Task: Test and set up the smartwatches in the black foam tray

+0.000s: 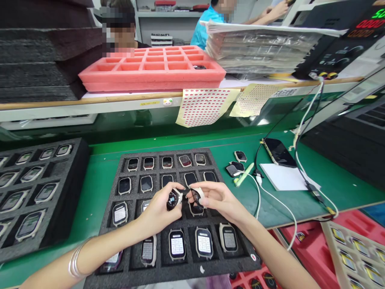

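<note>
My left hand [164, 204] is closed around a smartwatch [173, 199] without a strap, its dark screen lit with a watch face. Close beside it, my right hand [215, 197] pinches a second smartwatch [197, 195] between thumb and fingers. Both hands are above a black foam tray [192, 228] whose compartments hold several more watch bodies. In its nearer rows some screens show a white grid, such as one watch [177, 244] at the front; the screens at the back are dark. My hands and forearms cover part of the middle rows.
Another foam tray [81, 160] with watches stands at left. On the right lie loose watches [240, 156], a green pen-like tool [244, 175], a phone [279, 152], white paper [281, 176] and cables. A shelf behind carries a pink foam tray [150, 80]. Two people are beyond it.
</note>
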The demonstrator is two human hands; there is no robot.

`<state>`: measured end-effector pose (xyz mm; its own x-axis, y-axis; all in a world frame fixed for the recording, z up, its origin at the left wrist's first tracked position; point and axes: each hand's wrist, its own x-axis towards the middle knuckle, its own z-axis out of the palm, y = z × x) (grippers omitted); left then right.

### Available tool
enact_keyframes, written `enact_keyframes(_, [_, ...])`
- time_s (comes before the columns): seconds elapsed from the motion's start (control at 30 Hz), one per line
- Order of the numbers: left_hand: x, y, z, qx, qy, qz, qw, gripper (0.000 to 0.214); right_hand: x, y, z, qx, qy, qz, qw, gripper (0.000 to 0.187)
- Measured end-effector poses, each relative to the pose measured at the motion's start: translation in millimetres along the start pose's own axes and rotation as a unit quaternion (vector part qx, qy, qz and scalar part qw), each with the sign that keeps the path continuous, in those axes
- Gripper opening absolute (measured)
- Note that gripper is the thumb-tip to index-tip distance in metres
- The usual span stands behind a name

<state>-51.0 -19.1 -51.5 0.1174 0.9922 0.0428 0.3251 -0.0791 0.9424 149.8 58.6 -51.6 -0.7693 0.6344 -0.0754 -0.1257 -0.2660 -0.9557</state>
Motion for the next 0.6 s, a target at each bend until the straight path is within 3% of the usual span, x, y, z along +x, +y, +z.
enact_keyframes(0.6, [-0.6, -1.4, -0.1, 0.008, 0.005, 0.013, 1.000, 0.034, 1.0, -0.5, 0.6, -0.010, 0.010, -0.011, 1.000, 0.040])
